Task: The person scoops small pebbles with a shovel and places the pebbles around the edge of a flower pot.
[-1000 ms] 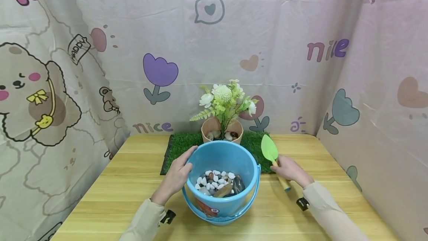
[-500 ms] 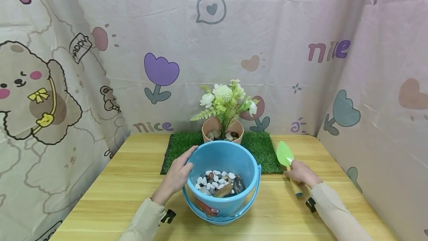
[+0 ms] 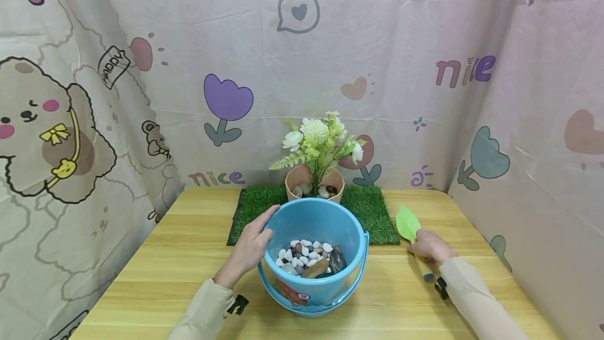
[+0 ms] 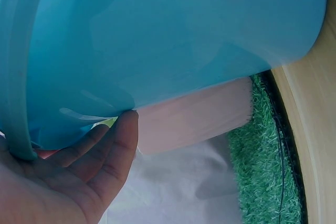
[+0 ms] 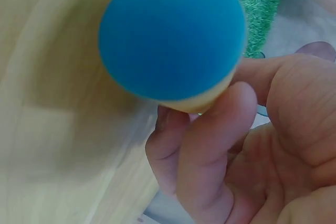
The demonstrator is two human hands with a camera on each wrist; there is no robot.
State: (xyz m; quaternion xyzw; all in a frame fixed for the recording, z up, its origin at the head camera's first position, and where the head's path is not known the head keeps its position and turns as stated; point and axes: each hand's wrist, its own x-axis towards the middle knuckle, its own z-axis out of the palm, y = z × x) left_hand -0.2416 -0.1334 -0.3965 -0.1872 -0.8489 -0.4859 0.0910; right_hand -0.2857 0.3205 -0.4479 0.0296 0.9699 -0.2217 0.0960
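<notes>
A light blue bucket (image 3: 302,294) stands on the table with several white, brown and dark pebbles (image 3: 306,256) inside. My left hand (image 3: 250,245) holds its left rim; in the left wrist view the fingers (image 4: 118,156) lie along the outer wall, while the thumb is hidden there. At the right, my right hand (image 3: 432,246) grips a small garden trowel with a green blade (image 3: 407,223) and a yellow handle. The blue end of the trowel handle (image 5: 173,35) fills the top of the right wrist view, close over the wood, with fingers curled against it.
Behind the bucket, a pinkish flowerpot (image 3: 293,181) with white flowers (image 3: 313,133) and stones sits on a mat of artificial grass (image 3: 373,219). A printed cloth (image 3: 292,67) hangs behind and at both sides of the wooden table (image 3: 189,266).
My right hand has carried the trowel rightward and toward me, from over the grass mat's right edge to beyond it. The left hand and the bucket stay in place.
</notes>
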